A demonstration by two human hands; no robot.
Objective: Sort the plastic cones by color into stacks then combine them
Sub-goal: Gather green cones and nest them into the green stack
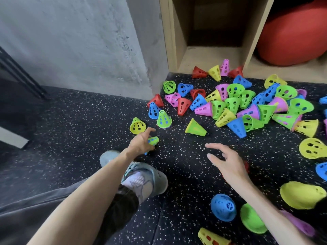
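Many perforated plastic cones in red, blue, green, yellow and pink lie scattered in a pile (235, 103) on the speckled black floor, in front of a wooden shelf. My left hand (141, 142) grips a yellow-green cone (153, 140) with blue showing through its holes, low over the floor. Just beyond it stand a yellow cone (137, 126) and a green cone (164, 119). A yellow cone (195, 127) lies alone at the middle. My right hand (226, 160) hovers open, fingers spread, holding nothing; something red (246, 166) peeks out behind it.
A wooden shelf unit (208, 57) stands at the back, with a red ball (293, 36) in its right bay. A grey wall is at left. My shoe (141, 177) is planted near the left hand. Blue (223, 207), green (252, 221) and yellow (300, 194) cones lie nearby at the lower right.
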